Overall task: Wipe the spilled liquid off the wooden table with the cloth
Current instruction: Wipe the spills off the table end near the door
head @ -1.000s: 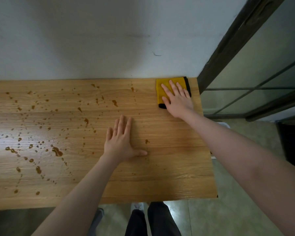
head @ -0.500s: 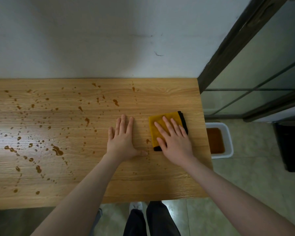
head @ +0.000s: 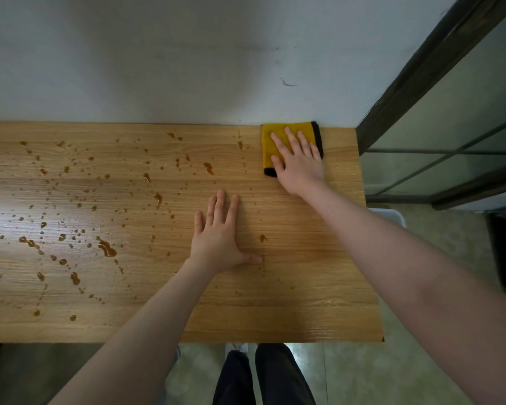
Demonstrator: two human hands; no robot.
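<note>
A folded yellow cloth (head: 270, 144) with a black edge lies at the far right of the wooden table (head: 304, 311), against the wall. My right hand (head: 300, 163) presses flat on the cloth, fingers spread. My left hand (head: 221, 236) rests palm down on the bare wood near the table's middle, holding nothing. Brown liquid (head: 107, 248) is spattered in drops and small puddles over the left and middle of the table; a small drop (head: 263, 238) sits just right of my left hand.
A white wall (head: 187, 59) runs along the table's back edge. A dark-framed glass door (head: 438, 112) stands to the right. A white bin (head: 392, 214) peeks out beside the table's right edge on the floor. My legs (head: 263, 375) stand below the front edge.
My right hand slid the cloth from the far right corner toward me to the table's middle, then pushed it back up to the wall. The left hand stayed put.
</note>
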